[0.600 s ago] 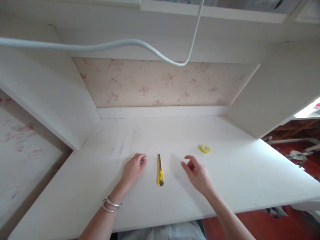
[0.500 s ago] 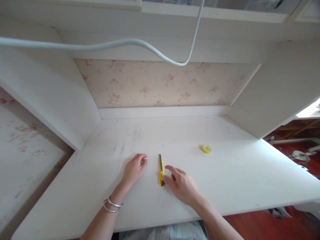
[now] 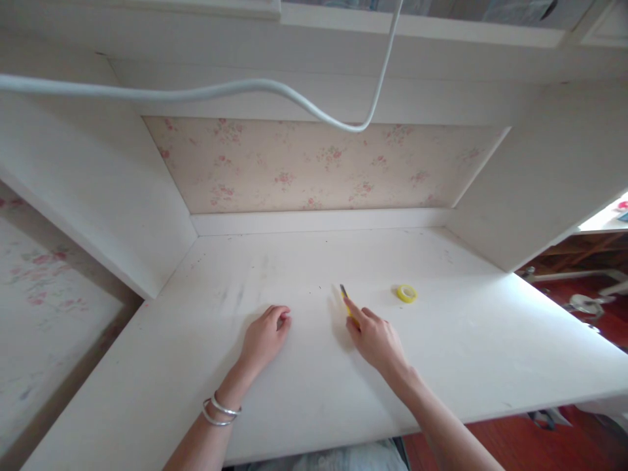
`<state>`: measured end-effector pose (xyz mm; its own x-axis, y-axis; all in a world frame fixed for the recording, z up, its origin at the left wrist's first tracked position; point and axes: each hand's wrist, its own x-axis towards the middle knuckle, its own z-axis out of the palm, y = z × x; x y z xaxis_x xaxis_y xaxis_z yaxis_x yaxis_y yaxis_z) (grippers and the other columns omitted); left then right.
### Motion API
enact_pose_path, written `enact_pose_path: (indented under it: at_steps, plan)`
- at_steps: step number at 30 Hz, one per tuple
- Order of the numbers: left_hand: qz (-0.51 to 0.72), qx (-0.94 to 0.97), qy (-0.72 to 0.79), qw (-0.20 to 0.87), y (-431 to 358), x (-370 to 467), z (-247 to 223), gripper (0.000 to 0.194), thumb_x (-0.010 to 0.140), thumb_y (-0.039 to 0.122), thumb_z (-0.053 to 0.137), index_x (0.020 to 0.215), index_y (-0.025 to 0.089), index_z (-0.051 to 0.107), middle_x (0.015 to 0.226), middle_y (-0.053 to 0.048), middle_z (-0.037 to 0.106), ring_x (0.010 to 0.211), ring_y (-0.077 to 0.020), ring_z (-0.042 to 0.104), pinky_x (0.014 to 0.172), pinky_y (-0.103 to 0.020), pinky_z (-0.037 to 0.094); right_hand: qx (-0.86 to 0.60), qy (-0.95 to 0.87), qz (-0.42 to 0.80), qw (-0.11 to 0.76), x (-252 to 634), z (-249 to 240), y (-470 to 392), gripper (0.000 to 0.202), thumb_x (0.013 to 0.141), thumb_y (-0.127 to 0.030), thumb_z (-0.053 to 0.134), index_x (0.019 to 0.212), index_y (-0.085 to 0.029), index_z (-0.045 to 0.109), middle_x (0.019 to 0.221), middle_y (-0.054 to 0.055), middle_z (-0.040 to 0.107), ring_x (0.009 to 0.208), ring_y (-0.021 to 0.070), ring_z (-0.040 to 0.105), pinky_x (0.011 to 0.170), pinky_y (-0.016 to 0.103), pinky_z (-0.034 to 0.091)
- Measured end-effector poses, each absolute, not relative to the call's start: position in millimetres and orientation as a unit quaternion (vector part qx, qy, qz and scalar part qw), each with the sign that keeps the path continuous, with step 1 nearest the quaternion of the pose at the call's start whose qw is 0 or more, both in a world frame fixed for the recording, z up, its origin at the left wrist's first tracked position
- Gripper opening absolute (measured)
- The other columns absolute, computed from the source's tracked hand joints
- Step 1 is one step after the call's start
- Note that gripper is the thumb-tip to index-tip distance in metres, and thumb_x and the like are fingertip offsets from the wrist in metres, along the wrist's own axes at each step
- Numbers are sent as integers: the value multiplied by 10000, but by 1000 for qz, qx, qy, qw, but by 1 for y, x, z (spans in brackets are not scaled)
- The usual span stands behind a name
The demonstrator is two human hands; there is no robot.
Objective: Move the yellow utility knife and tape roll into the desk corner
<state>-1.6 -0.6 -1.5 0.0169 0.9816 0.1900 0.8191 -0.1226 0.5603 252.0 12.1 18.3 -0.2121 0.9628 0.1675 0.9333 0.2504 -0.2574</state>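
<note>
My right hand (image 3: pixel 375 335) grips a yellow utility knife (image 3: pixel 350 312), its dark tip pointing away from me and up toward the back wall. Much of the knife's body is hidden under the fingers, and its shadow falls on the white desktop to the left. My left hand (image 3: pixel 267 330) rests on the desk, fingers loosely curled in, with nothing visible in it. Right of the knife lies a small roll of yellow tape (image 3: pixel 407 294), flat on the desk and apart from both hands.
A white cable (image 3: pixel 265 85) hangs across the upper view, close to the camera. Side panels (image 3: pixel 520 190) and a floral-papered back wall (image 3: pixel 314 170) enclose the white desk (image 3: pixel 235 261). The desk's front edge runs close to my body.
My right hand has taken hold of the utility knife and moved it up off the desk, to the right and slightly away from me. My left hand has stayed in place.
</note>
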Motion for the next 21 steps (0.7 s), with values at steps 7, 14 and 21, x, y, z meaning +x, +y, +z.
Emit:
enact_pose_path:
  at_steps: [7,14,21]
  plan:
    - [257,696,654,150,-1,0,3,206,855,263,439,1004,224,575,992,-10,629,847,-125,590,736,-230,411,-731,-678,-50,55,323,10,49,279,897,-322,332,1023,-156,518,791,84,615,650,204,599,564,282,383]
    - [248,694,660,148,-2,1,4,203,856,256,437,999,222,576,992,-10,630,862,-123,585,744,-226,402,-692,-711,-123,18,337,3,54,246,897,-279,320,966,-138,509,839,91,581,693,196,604,560,274,398]
    - [251,691,659,156,-2,1,3,207,855,259,435,999,219,577,982,-10,629,846,-118,583,735,-225,388,-690,-708,-147,32,337,-1,51,226,903,-291,325,952,-148,494,868,80,568,693,178,596,549,266,398]
